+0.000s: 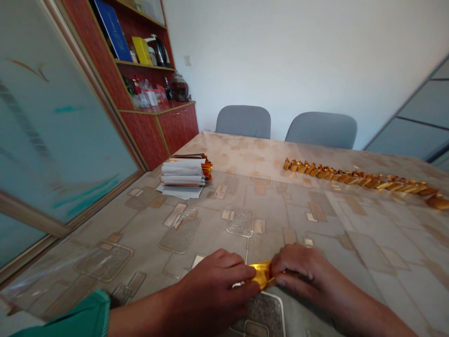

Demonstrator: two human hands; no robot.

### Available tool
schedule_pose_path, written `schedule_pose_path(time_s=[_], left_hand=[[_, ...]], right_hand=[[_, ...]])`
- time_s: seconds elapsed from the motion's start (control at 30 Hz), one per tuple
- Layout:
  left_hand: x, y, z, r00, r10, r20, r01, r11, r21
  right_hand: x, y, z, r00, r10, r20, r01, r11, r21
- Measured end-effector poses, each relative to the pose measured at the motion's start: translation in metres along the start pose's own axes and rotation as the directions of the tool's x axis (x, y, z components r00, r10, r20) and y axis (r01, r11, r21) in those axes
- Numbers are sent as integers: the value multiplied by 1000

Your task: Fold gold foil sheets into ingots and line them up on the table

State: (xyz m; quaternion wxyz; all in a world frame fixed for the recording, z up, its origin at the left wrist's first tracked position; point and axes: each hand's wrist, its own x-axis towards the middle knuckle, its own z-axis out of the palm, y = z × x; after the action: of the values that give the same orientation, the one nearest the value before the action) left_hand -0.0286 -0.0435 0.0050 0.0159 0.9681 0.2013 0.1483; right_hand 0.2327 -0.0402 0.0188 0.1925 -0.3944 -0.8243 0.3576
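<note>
Both my hands rest on the table's near edge, pressed together over a small piece of shiny gold foil paper (261,274). My left hand (213,285) has its fingers curled and pinches the paper's left side. My right hand (301,274) is closed on the paper's right side. Only the middle of the gold paper shows between my fingers. A green sleeve (75,318) covers my left forearm.
A stack of white and gold paper sheets (184,175) lies at the table's left. A long row of folded gold pieces (358,178) runs along the far right. The table carries a patterned cloth (242,210). Two grey chairs (286,124) and a red cabinet (157,126) stand beyond.
</note>
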Motion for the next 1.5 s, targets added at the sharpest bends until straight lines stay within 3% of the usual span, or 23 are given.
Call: schedule_pose_path(time_s=[0.1,0.23,0.4,0.9,1.5], left_hand=[[4,-2,-7,997,-28,66,37,989,-140],[9,-4,-13,991,-43,128,69,976,-205],[7,-6,-5,994,-52,95,73,969,-237],[10,-3,-4,998,49,-26,-51,994,-99],[8,0,2,998,13,66,-7,995,-98]], right_hand=[[8,5,3,999,42,-34,-42,999,-6],[14,9,9,995,28,-99,-37,995,-94],[15,12,15,992,17,-123,-39,984,-177],[6,11,30,968,-78,-238,-23,920,-392],[5,12,31,957,-84,-279,-46,902,-429]])
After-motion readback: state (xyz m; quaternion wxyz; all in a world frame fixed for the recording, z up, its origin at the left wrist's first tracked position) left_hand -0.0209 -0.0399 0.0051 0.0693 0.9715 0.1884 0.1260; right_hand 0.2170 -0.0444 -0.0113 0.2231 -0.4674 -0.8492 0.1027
